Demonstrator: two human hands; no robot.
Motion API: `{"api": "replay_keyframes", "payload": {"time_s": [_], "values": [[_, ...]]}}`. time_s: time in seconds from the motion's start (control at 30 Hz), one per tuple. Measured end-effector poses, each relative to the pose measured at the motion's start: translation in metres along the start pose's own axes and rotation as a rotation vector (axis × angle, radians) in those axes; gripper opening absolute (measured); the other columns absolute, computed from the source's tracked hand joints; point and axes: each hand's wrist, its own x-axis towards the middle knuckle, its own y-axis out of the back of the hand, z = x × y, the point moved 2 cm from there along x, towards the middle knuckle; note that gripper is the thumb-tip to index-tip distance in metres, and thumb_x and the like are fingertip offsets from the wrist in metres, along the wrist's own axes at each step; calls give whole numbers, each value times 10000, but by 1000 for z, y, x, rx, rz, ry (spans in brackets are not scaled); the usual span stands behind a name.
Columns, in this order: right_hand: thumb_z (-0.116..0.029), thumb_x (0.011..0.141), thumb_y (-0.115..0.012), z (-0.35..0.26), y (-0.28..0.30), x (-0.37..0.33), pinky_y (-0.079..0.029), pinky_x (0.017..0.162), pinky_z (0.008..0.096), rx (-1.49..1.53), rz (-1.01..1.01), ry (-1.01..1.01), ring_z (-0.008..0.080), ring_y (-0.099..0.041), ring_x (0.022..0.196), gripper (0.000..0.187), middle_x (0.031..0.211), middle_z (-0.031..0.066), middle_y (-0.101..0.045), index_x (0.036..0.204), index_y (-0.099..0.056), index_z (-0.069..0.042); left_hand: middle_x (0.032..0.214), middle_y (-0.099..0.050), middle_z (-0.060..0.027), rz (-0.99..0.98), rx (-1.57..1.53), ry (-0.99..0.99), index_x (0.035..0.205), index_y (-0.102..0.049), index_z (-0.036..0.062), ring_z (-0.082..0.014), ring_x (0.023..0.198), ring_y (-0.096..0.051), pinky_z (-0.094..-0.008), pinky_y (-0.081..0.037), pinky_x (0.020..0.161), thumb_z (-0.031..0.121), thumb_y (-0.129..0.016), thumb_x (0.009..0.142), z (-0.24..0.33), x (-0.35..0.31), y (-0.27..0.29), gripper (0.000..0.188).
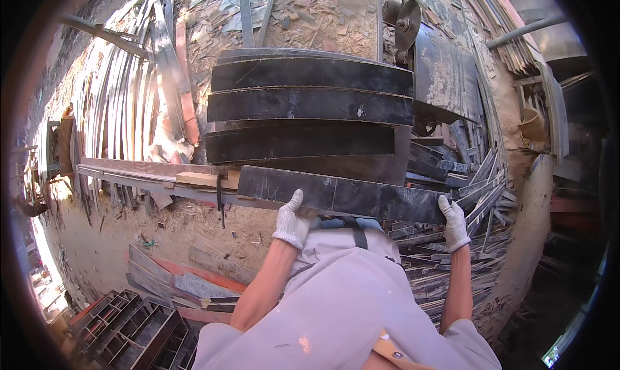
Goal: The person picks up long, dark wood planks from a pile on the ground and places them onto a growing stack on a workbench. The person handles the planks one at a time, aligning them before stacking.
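A long black-faced board (342,192) lies across the front of my body, tilted slightly down to the right. My left hand (292,221), in a pale work glove, grips its near edge left of the middle, thumb on top. At the right end, my gloved right hand (454,223) holds the board with the thumb on its face. Both hands' fingers are hidden beneath it. Just beyond lie several similar black boards, among them a nearer board (300,142), a middle board (310,105) and a farther board (310,74), side by side on a work surface.
A round saw blade (407,25) stands at the far right of the boards, beside a dusty metal plate (445,73). A wooden rail (142,168) runs left from the work surface. Long strips (116,105) are piled at left; scrap strips (478,254) heap at right. Compartmented frames (132,328) sit lower left.
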Motion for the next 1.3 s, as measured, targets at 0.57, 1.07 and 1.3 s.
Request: {"api": "replay_keyframes", "payload": {"time_s": [0.57,1.07,1.3], "values": [[-664,970,-678,-32,-149,151,-509,1056,474,-457,-23,282,383,-680,1248,752,1302,237,-733,1377,-664,-32,1102,-694,-179,381,757,-403,1386,-524,-41,-338,948,-767,-408,-672,654,527,-717,1014,129,16,-13,706],[-377,890,-824,-100,-156,201,-505,1097,409,-451,342,342,330,-675,1295,642,1363,224,-719,1389,-683,0,1157,-799,-115,302,1413,-998,1283,-752,3,-206,1039,-718,-355,-539,942,267,-759,982,324,99,-88,400],[-339,884,-861,-98,-147,182,-521,1079,388,-345,386,395,294,-715,1228,606,1321,190,-754,1360,-709,5,1110,-812,-105,344,1416,-1008,1229,-784,-29,-179,976,-732,-321,-564,900,190,-859,899,321,81,-94,404]]}}
